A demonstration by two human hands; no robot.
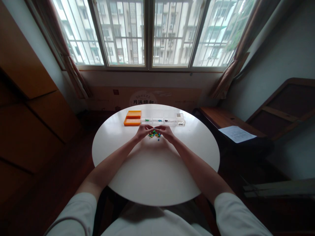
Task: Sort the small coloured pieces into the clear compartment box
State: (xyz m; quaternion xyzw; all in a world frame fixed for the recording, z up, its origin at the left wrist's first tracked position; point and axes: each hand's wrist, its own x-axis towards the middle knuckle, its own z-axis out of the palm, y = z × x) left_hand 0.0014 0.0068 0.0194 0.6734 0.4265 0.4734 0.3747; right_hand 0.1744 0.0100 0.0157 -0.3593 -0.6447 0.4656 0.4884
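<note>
Head view: left hand (142, 131) and right hand (167, 131) are held with fingertips close together; whether anything is pinched can't be told. Small colored pieces (154, 134) are heaped just under the grip on white table (156, 177), 1 blue piece (158, 140) on the near side. Clear containers (173, 122) are lined up just beyond, orange tray (132, 122) beyond-left.

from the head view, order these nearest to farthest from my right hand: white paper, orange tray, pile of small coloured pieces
1. Pile of small coloured pieces: on the table, right by your right hand, slightly left.
2. Orange tray: farther left, toward the table's far edge.
3. White paper: off the table, well to the right.
</note>
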